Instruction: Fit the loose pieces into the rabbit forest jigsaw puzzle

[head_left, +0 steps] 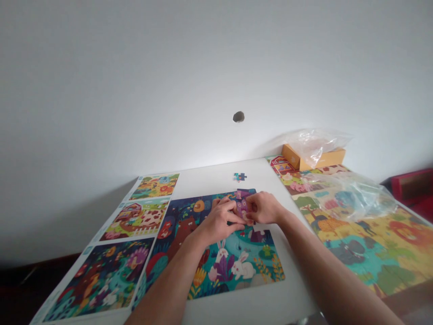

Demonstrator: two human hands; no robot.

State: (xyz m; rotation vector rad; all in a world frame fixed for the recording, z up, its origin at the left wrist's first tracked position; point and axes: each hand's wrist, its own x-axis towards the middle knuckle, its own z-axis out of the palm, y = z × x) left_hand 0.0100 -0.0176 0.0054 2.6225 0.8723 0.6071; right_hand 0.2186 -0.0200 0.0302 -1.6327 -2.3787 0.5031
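Observation:
A forest-animal jigsaw puzzle (233, 266) lies on the white surface, with rabbits, a bear and a frog on it. At its upper right, my right hand (265, 207) pinches a purple puzzle piece (242, 208) with an owl-like face, low over the puzzle. From the other side my left hand (221, 220) rests on the puzzle, fingers spread, its tips by the same piece. The fingers hide part of the piece's edges, so I cannot tell if it is seated. A white gap (260, 227) shows in the puzzle just below my right hand.
Loose blue puzzle pieces (239, 177) lie beyond the puzzle. On the left is a picture sheet (101, 275) with three scenes. To the right, another animal puzzle (365, 243) lies under a clear plastic bag (355, 198). An orange box (323, 159) stands against the wall (169, 90).

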